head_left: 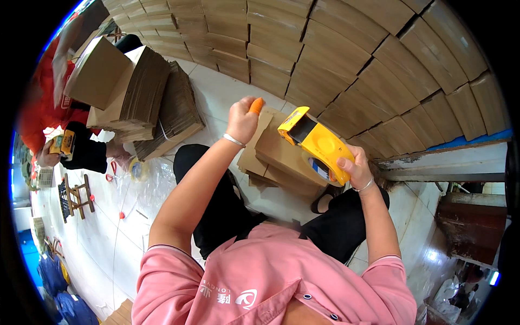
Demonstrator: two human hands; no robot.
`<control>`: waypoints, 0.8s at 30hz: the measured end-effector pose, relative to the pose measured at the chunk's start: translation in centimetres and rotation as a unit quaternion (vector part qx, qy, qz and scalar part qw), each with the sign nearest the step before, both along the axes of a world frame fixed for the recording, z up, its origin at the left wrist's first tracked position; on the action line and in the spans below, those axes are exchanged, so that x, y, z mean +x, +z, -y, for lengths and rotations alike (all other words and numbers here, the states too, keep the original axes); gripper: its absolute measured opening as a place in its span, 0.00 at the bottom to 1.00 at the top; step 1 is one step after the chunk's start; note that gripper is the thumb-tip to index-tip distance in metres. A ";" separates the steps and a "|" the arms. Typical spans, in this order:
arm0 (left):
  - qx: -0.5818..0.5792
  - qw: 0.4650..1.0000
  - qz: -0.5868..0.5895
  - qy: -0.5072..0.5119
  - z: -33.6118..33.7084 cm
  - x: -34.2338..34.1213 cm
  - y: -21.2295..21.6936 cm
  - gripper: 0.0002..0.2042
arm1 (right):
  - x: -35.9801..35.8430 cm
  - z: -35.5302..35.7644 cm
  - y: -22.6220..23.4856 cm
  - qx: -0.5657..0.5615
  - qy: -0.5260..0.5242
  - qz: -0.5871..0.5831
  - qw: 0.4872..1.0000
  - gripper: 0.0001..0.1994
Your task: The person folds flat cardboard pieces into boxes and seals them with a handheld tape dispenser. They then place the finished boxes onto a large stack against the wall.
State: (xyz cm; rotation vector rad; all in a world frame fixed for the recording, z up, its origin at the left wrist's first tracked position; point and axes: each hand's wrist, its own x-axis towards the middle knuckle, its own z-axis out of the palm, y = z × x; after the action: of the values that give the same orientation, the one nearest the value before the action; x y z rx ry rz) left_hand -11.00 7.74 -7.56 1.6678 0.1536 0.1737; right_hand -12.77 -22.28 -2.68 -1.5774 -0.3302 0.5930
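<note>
Pointing up-left, the tape dispenser point(317, 142) sits in clamped right fingers point(346, 163); left hand point(242, 119) seemingly closed.

This looks like a packing warehouse: a wall of stacked cardboard boxes point(346, 49) at twelve o'clock, bundles of flattened cartons point(157, 103) at ten, tiled floor point(216, 92).

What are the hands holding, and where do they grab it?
The right hand grips the yellow tape dispenser by its handle end. The left hand holds the cardboard box by its top edge.
</note>
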 end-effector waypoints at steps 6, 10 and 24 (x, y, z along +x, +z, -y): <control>-0.259 0.923 -0.250 -0.135 1.2 -2.0 3.9 0.15 | 0.4 -1.0 0.3 -0.011 0.020 0.019 1.000 0.24; -0.358 0.895 -0.249 -0.095 2.0 -2.3 2.8 0.12 | 0.4 -0.9 0.8 -0.028 0.025 -0.002 0.999 0.23; -0.150 0.976 -0.152 0.041 -4.3 -0.9 -0.3 0.08 | 0.5 -0.8 3.0 -0.071 0.043 -0.007 0.997 0.21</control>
State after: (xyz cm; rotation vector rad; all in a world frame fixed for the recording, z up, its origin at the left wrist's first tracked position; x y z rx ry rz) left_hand -11.85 12.09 -7.89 1.3779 0.4577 -0.0438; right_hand -12.25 -21.46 0.29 -1.7006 -0.3531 0.7075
